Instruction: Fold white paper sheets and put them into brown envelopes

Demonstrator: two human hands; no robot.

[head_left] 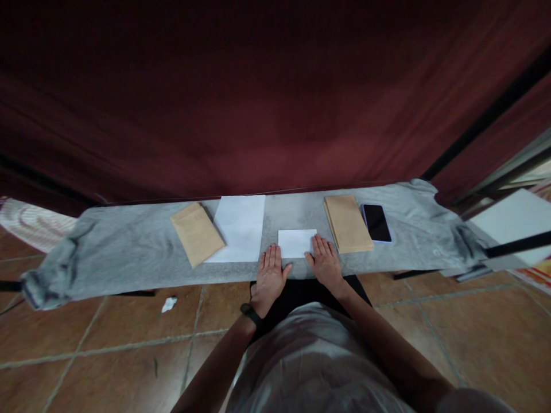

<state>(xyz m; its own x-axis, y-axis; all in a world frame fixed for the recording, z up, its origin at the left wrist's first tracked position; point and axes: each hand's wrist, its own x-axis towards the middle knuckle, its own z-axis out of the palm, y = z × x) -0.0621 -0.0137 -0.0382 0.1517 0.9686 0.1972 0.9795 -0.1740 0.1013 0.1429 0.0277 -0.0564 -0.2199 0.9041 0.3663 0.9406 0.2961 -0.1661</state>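
A small white paper rectangle [297,244] lies flat on the grey cloth between my hands. My left hand [271,274] rests palm down at its left edge, fingers stretched out, a dark band on the wrist. At its right edge lies my right hand [324,261], also palm down with the fingers extended. A larger white sheet [241,226] is to the left, partly under a brown envelope [198,234] that sits at a tilt. Brown envelopes [348,223] in a stack lie right of my right hand.
A phone [377,223] with a dark screen lies beside the stack. Grey cloth [129,246] covers the narrow bench, with a dark red surface [258,115] behind it. Black bars stand at both sides. A crumpled white scrap [169,304] is on the tiled floor.
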